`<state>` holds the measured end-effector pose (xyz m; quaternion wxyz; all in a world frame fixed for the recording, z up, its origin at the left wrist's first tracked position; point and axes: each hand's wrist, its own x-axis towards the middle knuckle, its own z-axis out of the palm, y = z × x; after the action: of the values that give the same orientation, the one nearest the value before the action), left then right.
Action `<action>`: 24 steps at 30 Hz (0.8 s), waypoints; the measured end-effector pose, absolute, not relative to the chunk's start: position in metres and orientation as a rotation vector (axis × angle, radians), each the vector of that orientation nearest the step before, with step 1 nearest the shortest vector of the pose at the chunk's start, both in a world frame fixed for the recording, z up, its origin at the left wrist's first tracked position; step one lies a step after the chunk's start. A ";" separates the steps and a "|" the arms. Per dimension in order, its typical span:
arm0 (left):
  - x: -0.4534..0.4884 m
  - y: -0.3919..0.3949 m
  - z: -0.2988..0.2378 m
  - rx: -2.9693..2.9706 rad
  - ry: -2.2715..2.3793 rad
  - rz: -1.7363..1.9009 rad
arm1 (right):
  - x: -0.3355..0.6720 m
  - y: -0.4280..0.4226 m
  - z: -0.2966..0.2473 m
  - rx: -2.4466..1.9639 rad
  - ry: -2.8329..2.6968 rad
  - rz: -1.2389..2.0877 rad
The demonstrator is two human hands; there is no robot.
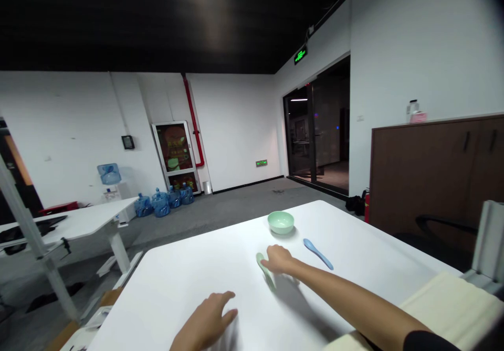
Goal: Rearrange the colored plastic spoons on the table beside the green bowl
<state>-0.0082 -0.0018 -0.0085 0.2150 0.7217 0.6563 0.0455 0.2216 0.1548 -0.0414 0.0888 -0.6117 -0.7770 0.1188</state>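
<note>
One right hand (279, 259): at the green spoon (268, 278), lower centre (we cannot tell whether grasping).
Left hand (210, 317): bottom centre, we see it released, spread.

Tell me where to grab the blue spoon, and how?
Probably pinch the blue spoon across its handle, coming from above and the near right: it lies flat on the table, slim handle pointing that way, scoop pointing away.

You have a smooth, satin-finish table (197, 272); glossy plastic bowl (281, 225); smooth plastic green spoon (267, 276) and blue spoon (318, 254). Cream sheet (452, 309): matt, probably cloth, edge blurred.
</note>
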 end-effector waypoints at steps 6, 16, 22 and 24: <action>-0.007 -0.003 -0.007 2.008 1.829 0.128 | 0.282 0.144 -0.006 -1.691 -2.298 0.208; -0.010 -0.002 -0.007 2.021 1.855 0.136 | 0.348 0.133 -0.025 -1.571 -2.275 0.179; -0.012 0.000 -0.013 2.028 1.845 0.135 | 0.356 0.137 -0.037 -1.605 -2.280 0.187; -0.011 0.001 -0.014 2.022 1.841 0.133 | 0.358 0.137 -0.037 -1.602 -2.280 0.194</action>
<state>-0.0113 0.0006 -0.0136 0.2004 0.7236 0.6588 0.0475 0.3580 0.1374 -0.0366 0.1733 -0.5649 -0.8038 0.0683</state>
